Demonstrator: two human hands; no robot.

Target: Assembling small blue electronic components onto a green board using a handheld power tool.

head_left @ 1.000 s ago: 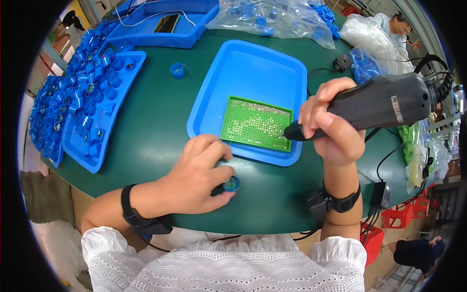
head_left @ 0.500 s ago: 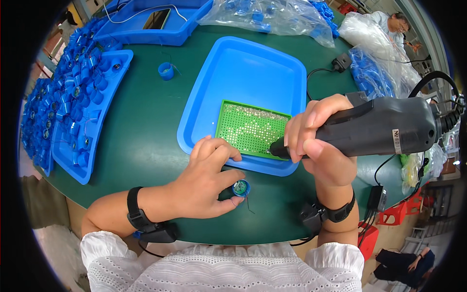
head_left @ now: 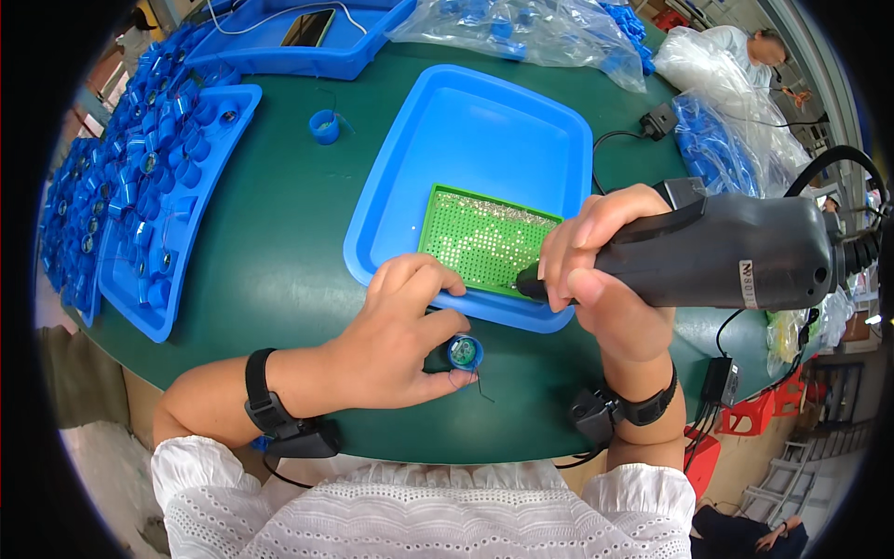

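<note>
My left hand (head_left: 405,340) closes its thumb and index finger around a small round blue cup (head_left: 466,352), which stands near the table's front edge. A green circuit board shows inside the cup, and thin wires hang out of it. My right hand (head_left: 615,265) grips a black electric screwdriver (head_left: 712,252) that lies nearly level. Its tip is at the lower right part of a green perforated tray (head_left: 480,268), where small silvery screws sit in the holes and pile up along the far side. The green tray rests inside a larger blue tray (head_left: 503,112).
A single blue cup (head_left: 324,127) with wires stands left of the blue tray. Farther left, many such cups (head_left: 140,186) heap on and beside another tray (head_left: 209,200). A phone (head_left: 307,28) lies in a far blue bin (head_left: 270,59). Plastic bags (head_left: 521,33) fill the back right.
The whole view has shifted slightly. The cup in my left hand has turned a little, showing more of its board. My right hand keeps the screwdriver tip at the green tray.
</note>
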